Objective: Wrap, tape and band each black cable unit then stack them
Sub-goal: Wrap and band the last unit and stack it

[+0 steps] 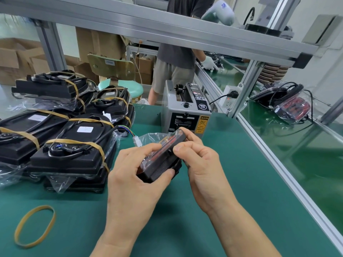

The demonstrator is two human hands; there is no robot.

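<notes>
A black cable unit (pixel 161 164) with a red lens face sits tilted between both hands above the green mat, partly inside a clear plastic bag (pixel 148 138). My left hand (pixel 137 175) grips its near end, thumb on the textured side. My right hand (pixel 200 160) grips the far side, thumb pressing the top edge. A white connector (pixel 137 140) on coloured wires pokes out behind the unit. Several wrapped, banded black units (pixel 72 151) are stacked at the left. A loose rubber band (pixel 35 226) lies on the mat at the lower left.
A grey tape dispenser (pixel 185 110) stands behind my hands. An aluminium rail (pixel 278 154) bounds the mat on the right; beyond it lies another bagged unit (pixel 289 104). A person in white gloves (pixel 176 52) works at the far bench. Cardboard boxes and a stool stand behind.
</notes>
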